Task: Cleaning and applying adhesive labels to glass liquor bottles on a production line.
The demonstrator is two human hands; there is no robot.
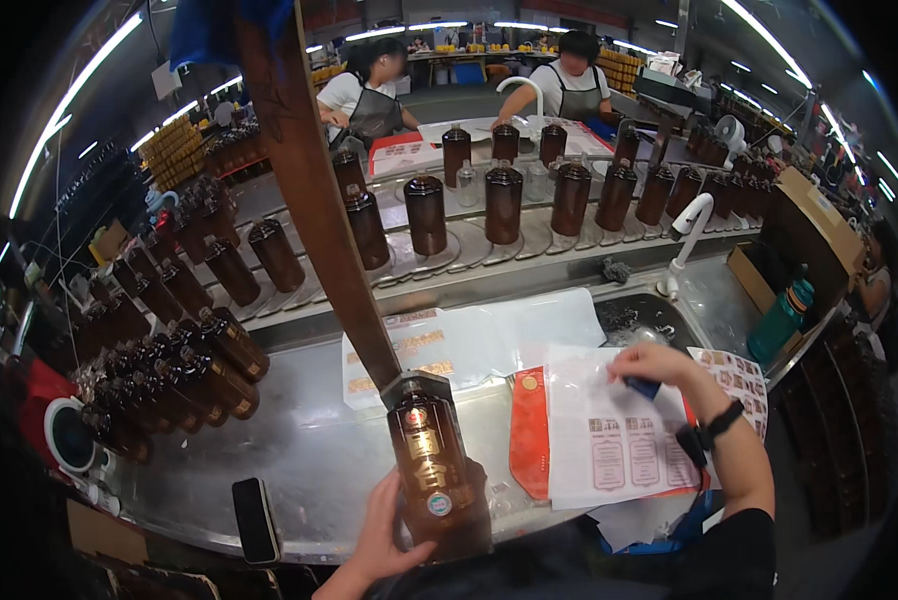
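Note:
A brown glass bottle [434, 470] with gold lettering and a small round emblem near its base stands at the near edge of the metal worktop. My left hand [391, 535] is wrapped round its lower left side, the thumb across the front. To the right, my right hand [664, 366] is closed on a small dark blue flat piece [643, 388]; its exact kind is unclear. That hand hovers over a white sheet of printed labels [579, 455], which lies on a red folder [529, 430]. Another label sheet [499, 335] is spread farther back.
A brown post [314, 180] rises just behind the bottle. Brown bottles [504, 205] ride a conveyor, with more grouped at left [204, 385]. A phone [256, 520] lies at the near left. Behind the sheets are a sink [644, 318] and white tap [691, 225]. Two people work across the conveyor.

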